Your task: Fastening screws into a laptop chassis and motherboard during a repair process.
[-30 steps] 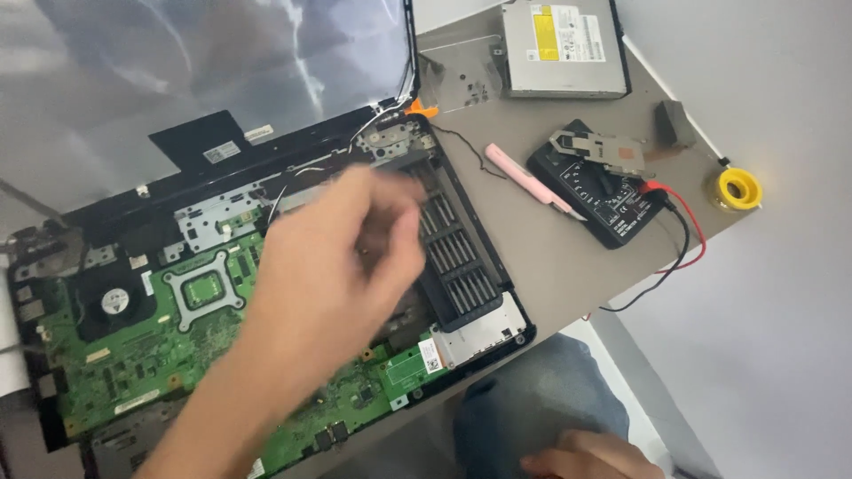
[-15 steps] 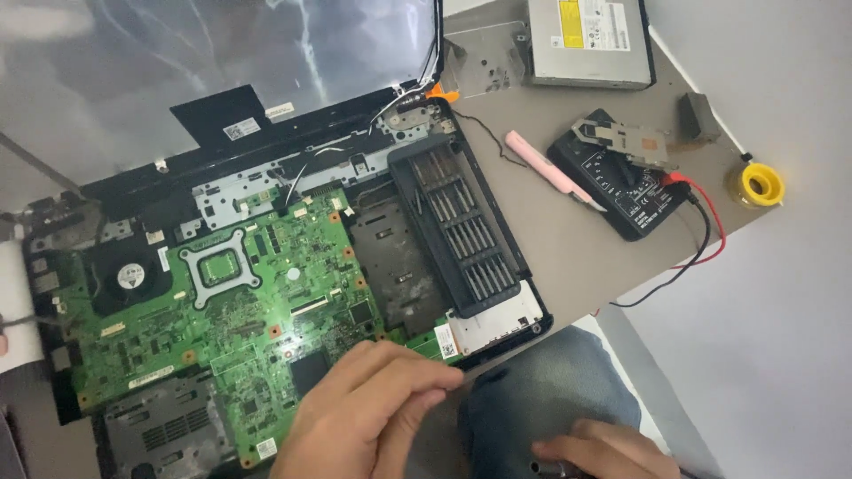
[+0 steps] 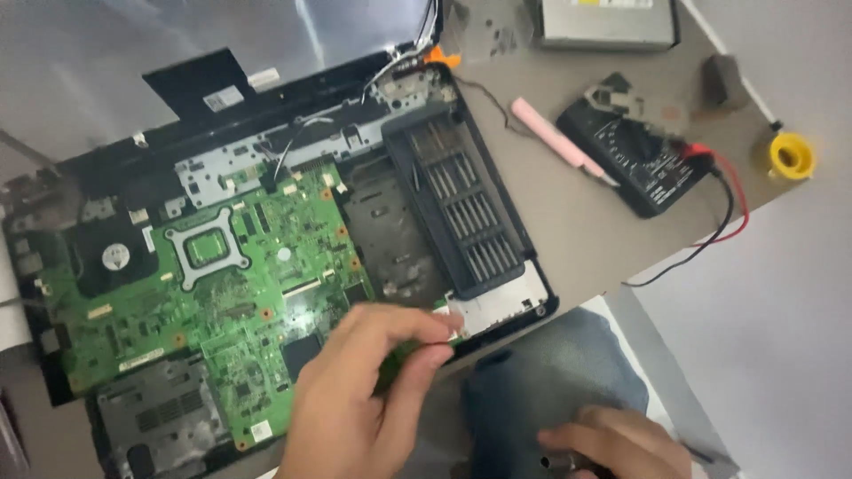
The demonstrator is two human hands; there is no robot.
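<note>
Two hands: left hand [image 3: 368, 399] pinches green motherboard's [image 3: 213, 293] front-right corner at table's near edge; right hand [image 3: 612, 443] lower right, farther, closed around small dark tool [image 3: 559, 463].

A grey-brown matte tabletop [image 3: 568, 222] fills most of the view and carries a faint dusty mark near its far edge. Its right edge runs diagonally from upper right toward the lower middle. Beyond that edge lies a pale grey, smooth floor [image 3: 781, 337], evenly lit by soft, diffuse light with no hard shadows. No wall or window is in view.
</note>
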